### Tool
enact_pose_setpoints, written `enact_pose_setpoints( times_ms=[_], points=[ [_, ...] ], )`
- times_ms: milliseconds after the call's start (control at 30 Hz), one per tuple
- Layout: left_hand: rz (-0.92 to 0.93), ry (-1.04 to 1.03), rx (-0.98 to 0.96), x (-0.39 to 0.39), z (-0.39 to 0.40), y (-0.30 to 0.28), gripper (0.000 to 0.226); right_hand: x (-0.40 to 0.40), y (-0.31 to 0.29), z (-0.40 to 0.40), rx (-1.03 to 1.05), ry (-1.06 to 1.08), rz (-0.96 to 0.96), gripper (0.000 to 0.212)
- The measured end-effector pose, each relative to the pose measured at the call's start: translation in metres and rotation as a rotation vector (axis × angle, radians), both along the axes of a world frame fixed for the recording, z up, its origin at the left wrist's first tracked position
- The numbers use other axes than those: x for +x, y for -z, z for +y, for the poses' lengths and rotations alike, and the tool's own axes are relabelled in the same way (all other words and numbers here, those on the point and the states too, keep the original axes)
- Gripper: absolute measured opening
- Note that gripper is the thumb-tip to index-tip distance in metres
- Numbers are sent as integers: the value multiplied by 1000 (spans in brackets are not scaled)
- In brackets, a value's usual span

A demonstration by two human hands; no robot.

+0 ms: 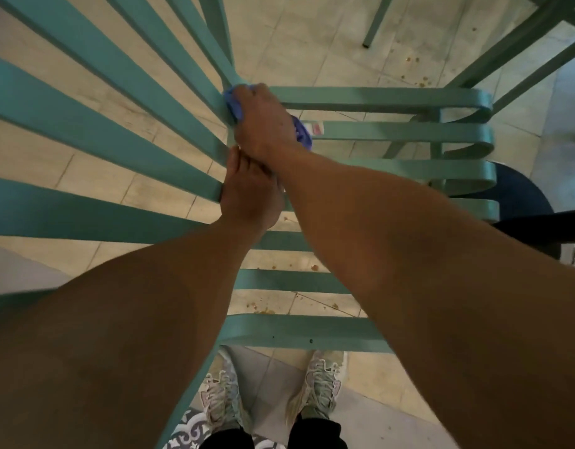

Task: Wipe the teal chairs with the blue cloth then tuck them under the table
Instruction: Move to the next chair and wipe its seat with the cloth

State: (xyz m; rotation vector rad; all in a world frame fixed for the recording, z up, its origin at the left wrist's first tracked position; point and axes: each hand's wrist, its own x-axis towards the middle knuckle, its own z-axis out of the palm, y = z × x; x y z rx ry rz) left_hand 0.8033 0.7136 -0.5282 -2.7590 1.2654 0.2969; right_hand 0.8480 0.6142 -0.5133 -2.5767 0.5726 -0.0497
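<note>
A teal slatted chair [376, 98] fills the view from above, its back slats fanning to the left and its seat slats running right. My right hand [263, 124] presses the blue cloth [232, 103] into the corner where back meets seat; part of the cloth pokes out on the hand's right side. My left hand [247, 189] grips the chair at the base of a back slat, just below my right hand.
Another teal chair's legs [373, 24] stand at the top right. A dark round seat [519, 196] sits at the right edge. The tiled floor [312, 43] has crumbs and stains. My shoes [321, 380] stand close to the chair's front edge.
</note>
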Motion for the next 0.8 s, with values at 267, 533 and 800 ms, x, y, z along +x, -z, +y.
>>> enact_pose_setpoints(
  times_ms=[267, 533, 800],
  points=[
    [30, -51, -42, 3, -2, 7, 54, -144, -4, -156, -264, 381, 127, 45],
    [47, -65, 49, 5, -6, -1, 57, -181, -14, -49, -130, 308, 276, 45],
    [214, 42, 270, -33, 11, -56, 61, -201, -57, 39, 265, 144, 371, 35]
  ],
)
